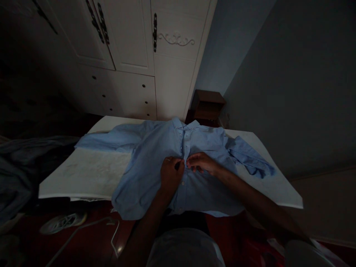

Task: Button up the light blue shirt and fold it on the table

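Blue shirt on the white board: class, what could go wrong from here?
1. The shirt overhangs the near edge of the board; a tug from the left hand or right hand, both pinching its front, might slide it off.
2. The room is dim, so the small buttons could get mismatched.

**Matt cloth, painted wood, a shiny floor**

The shirt (150, 167) is thin, light blue woven cloth, matt and softly creased. Its small pale buttons (183, 183) look like plastic. The board (89, 174) beneath it has a white, matt, smooth face with faint grey smudges. The wardrobe (130, 48) looks like white-painted wood, smooth with a low sheen, and its handles (155, 32) are dark metal. The bedside table (208, 105) is brown wood. The floor (91, 244) is dark red and glossy. The heap (19, 170) at the left is dark matt cloth. The wall (292, 74) is matt paint.
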The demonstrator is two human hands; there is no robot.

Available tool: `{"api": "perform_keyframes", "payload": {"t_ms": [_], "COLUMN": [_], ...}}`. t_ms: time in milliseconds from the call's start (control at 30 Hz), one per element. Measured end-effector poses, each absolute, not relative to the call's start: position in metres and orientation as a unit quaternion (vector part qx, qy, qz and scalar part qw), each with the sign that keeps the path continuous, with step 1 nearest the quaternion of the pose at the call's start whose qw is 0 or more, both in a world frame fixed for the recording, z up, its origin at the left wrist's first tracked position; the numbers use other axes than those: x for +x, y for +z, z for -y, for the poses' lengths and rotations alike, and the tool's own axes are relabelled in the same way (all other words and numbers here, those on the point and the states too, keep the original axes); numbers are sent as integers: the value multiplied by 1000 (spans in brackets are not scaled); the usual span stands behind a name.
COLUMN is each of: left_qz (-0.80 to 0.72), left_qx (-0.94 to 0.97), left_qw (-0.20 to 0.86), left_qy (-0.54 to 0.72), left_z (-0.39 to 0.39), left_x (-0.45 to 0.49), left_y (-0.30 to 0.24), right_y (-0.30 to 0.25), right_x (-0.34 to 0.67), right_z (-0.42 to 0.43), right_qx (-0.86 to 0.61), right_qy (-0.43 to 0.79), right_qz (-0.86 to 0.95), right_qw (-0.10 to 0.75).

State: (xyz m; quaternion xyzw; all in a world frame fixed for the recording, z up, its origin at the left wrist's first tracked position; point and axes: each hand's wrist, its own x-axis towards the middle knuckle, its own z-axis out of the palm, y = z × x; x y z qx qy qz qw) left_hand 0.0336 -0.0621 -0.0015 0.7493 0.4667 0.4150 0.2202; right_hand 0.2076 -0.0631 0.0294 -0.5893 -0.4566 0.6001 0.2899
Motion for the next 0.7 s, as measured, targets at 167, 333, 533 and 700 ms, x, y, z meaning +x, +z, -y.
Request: {"api": "perform_keyframes", "payload": {"t_ms": [167, 333, 533, 700], "left_qz": [-505, -482, -483, -503], "left_qx": [732, 768, 775, 797], "left_qw": [205, 199, 200, 128], "left_qy": [408, 373, 356, 308], "left_z": [63, 63, 61, 69], "left_x": [32, 29, 28, 27], "left_y": [1, 1, 0, 5], "right_y": [29, 23, 16, 7], "right_x": [208, 209, 209, 234], "right_z": [64, 65, 75, 97], "right_qx": [-588, -596, -584, -604], "right_qy": [603, 583, 336, 77], "right_qz": [452, 468, 672, 757], "right_qw": [295, 293, 307, 236]}}
